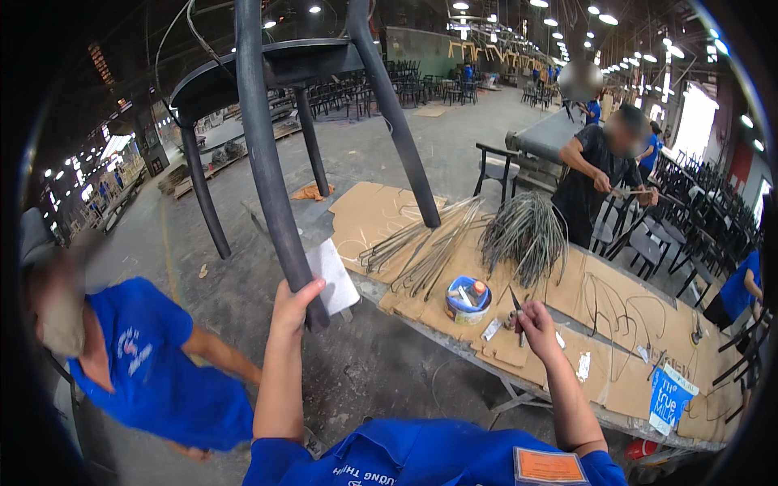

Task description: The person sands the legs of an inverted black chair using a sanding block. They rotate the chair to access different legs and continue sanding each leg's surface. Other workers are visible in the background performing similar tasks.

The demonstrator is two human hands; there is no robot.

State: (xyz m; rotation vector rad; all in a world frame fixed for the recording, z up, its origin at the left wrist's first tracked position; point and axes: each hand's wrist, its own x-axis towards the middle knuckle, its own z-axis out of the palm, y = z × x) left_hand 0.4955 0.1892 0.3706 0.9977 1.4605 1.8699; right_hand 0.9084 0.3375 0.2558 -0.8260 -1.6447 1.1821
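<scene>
A long bench runs from the centre to the lower right of the frame, topped with flat brown cardboard [559, 308], matte and creased. The black chair [259, 105] fills the upper left, its curved seat edge smooth, its round legs slanting down; the nearest leg [278, 194] is thick and dull-surfaced, reaching to the lower centre. Right of centre, a shaggy mop of grey-black strands [525, 239] spills over itself, and beside it a looser fan of thin, stiff strips [421, 251] spreads across the cardboard. Below these sits a round blue-lined tub [468, 304] with small items inside. Smaller again is a pale, flat, straight-edged slab [339, 279] just beside the leg's lower end.

My left hand [293, 306] is wrapped around that leg near its foot, fingers curled behind, thumb laid against the front. My right hand [536, 326], over the cardboard in the lower right, has its fingers drawn in, pinching a slim, dark, pointed tool [516, 302]; I can't tell its exact kind.
</scene>
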